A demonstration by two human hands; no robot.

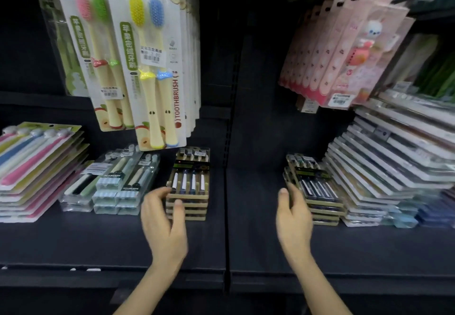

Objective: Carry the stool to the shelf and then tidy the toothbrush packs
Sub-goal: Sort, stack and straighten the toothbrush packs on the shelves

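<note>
i see my left hand grasping the left stack of toothbrush packs: the fingers curl over its near left corner and the thumb presses its front edge. this stack of dark packs with tan borders lies flat on the shelf, just left of the upright divider. my right hand touches the left side of the right stack, which holds the same kind of packs and sits slightly skewed. the thumb points up and free, but the fingers are hidden against the packs, so i cannot tell whether they grip. the two stacks are well apart. clear packs lie just left of the left stack, with pastel packs beyond them. a tall slanting pile rests beside the right stack. hanging apple-print packs dangle above the left side, and pink packs hang above the right.
</note>
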